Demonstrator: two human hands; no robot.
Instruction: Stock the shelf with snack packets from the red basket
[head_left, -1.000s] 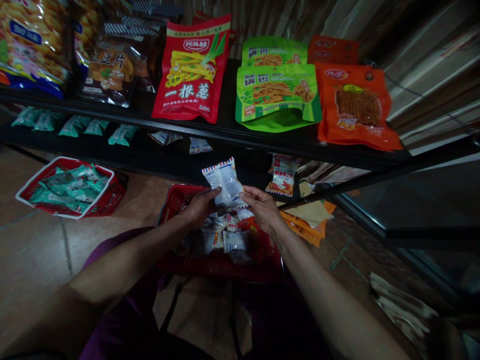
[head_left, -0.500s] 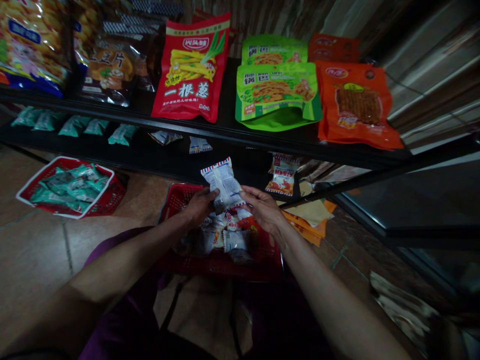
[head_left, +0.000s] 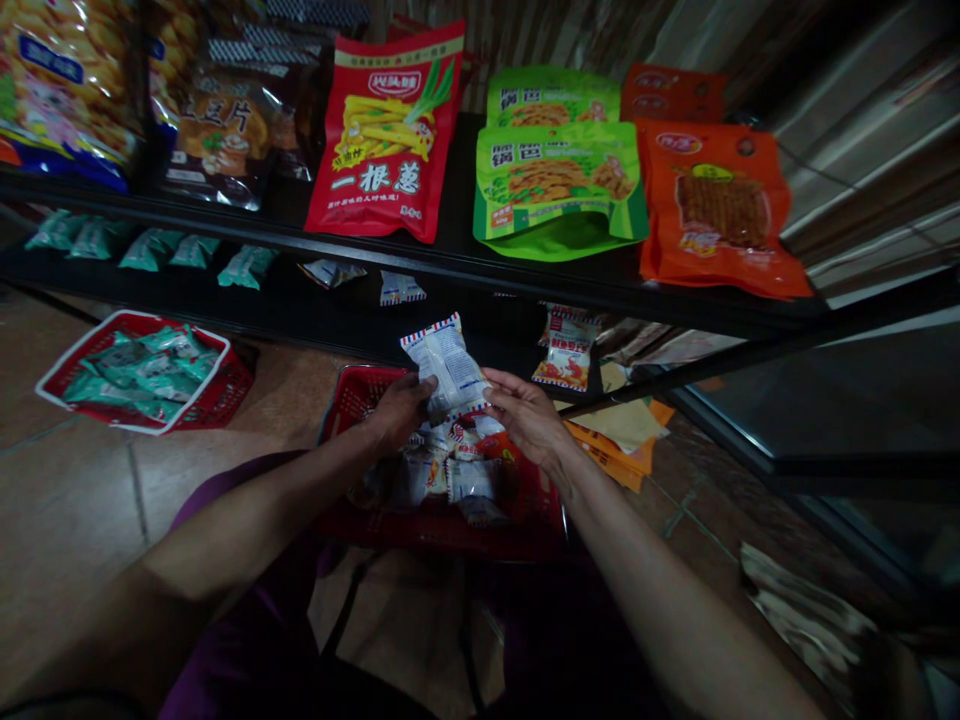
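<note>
Between my two hands is a small white snack packet [head_left: 448,368] with red and blue striped ends, its printed side facing up. My left hand [head_left: 401,410] pinches its left edge with the thumb on top. On the opposite edge, my right hand [head_left: 525,408] grips it between thumb and fingers. Directly beneath lies a red plastic basket [head_left: 442,538] holding several similar packets [head_left: 472,478], partly hidden by my hands. On the lower shelf [head_left: 300,318], just beyond, stands an upright packet with red print [head_left: 567,350].
A second red basket [head_left: 232,385] with teal packets sits on the floor at left. Several teal packets [head_left: 150,250] line the lower shelf. Above, the upper shelf edge [head_left: 450,268] carries a red bag [head_left: 386,140], green bags [head_left: 559,190] and orange bags [head_left: 716,205]. Orange packaging [head_left: 622,450] lies at right.
Almost nothing differs. Both hands keep hold of the snack packet above the basket, and the view has shifted very slightly.
</note>
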